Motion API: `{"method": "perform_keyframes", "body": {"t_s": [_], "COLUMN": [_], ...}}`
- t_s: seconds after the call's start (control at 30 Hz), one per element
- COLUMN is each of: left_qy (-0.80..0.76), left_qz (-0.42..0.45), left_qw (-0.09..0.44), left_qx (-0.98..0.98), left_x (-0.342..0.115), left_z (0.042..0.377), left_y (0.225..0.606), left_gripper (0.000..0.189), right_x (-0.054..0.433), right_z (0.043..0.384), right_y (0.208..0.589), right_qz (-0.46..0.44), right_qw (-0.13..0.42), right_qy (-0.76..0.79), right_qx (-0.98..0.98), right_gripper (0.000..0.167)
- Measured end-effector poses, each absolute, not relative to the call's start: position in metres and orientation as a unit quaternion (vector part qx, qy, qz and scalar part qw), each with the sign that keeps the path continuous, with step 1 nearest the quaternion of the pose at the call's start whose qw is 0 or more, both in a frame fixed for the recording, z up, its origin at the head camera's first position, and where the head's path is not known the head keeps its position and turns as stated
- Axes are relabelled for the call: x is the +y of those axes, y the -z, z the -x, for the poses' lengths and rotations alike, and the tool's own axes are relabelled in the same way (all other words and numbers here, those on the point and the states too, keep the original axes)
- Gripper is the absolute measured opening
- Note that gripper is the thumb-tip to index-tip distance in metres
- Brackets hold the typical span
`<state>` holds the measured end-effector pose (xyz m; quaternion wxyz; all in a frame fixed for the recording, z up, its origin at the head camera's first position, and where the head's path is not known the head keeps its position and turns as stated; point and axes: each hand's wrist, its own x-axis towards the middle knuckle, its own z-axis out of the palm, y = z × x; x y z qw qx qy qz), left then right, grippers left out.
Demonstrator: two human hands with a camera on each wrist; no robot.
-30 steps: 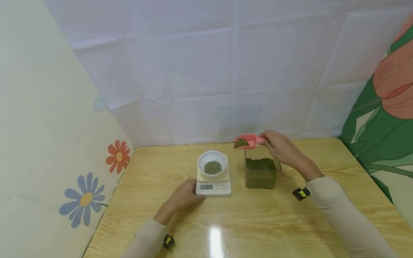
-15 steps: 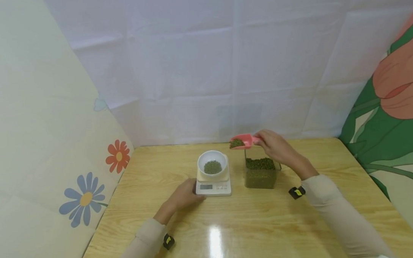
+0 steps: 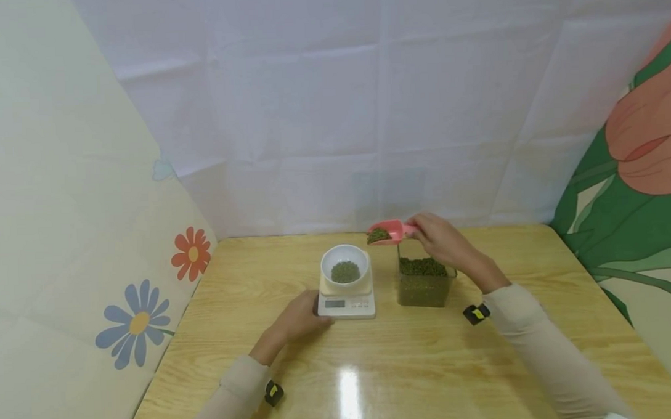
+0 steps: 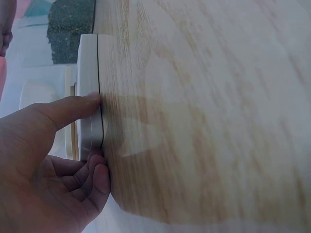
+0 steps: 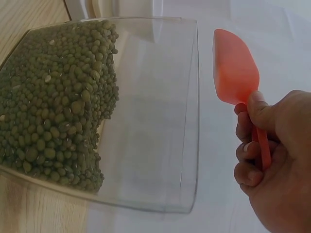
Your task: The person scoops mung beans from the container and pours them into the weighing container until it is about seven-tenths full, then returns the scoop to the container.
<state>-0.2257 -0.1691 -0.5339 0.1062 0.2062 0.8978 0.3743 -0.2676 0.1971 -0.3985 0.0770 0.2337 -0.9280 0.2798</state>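
My right hand [image 3: 446, 242] grips the handle of a pink scoop [image 3: 395, 231] with green mung beans in it. The scoop is held level above the table, between the bowl and the clear container [image 5: 150, 121], which is partly filled with mung beans [image 5: 53, 111]. A white bowl [image 3: 326, 263] with a small heap of beans stands on a white kitchen scale [image 3: 347, 306]. My left hand [image 3: 301, 315] holds the scale at its front left corner; in the left wrist view the thumb [image 4: 73, 108] lies on the front edge and the other fingers curl at the side.
The wooden table [image 3: 418, 367] reaches back to a white cloth backdrop [image 3: 313, 192]. Flower-printed panels stand at the left and right of the table. A black band piece [image 3: 475, 314] hangs at my right wrist, another [image 3: 273, 393] at my left.
The loaded scoop in my right hand has moved left, away from over the container and nearer the bowl. My left hand and the scale have stayed in place.
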Motion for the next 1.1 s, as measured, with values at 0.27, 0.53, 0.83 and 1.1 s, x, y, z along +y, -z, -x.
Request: {"method": "perform_keyframes", "body": {"t_s": [0.27, 0.53, 0.83, 1.1], "left_qy": [-0.373, -0.369, -0.373, -0.368], "left_qz": [-0.203, -0.206, -0.207, -0.210], "left_qw": [0.104, 0.104, 0.104, 0.102], "left_qx": [0.899, 0.900, 0.899, 0.900], "left_x": [-0.169, -0.169, -0.169, -0.170], "left_z": [0.225, 0.227, 0.227, 0.227], "left_y": [0.535, 0.536, 0.534, 0.534], "left_gripper": [0.053, 0.051, 0.052, 0.052], "right_x": [0.191, 0.185, 0.179, 0.172], "right_z": [0.269, 0.271, 0.270, 0.270], "right_y": [0.402, 0.404, 0.402, 0.402], "right_qz": [-0.242, -0.246, -0.258, -0.269], "right_qw": [0.077, 0.067, 0.061, 0.057], "right_qy": [-0.284, -0.282, -0.276, -0.272], "right_qx": [-0.925, -0.925, -0.924, -0.922], "right_gripper": [0.025, 0.026, 0.025, 0.024]}}
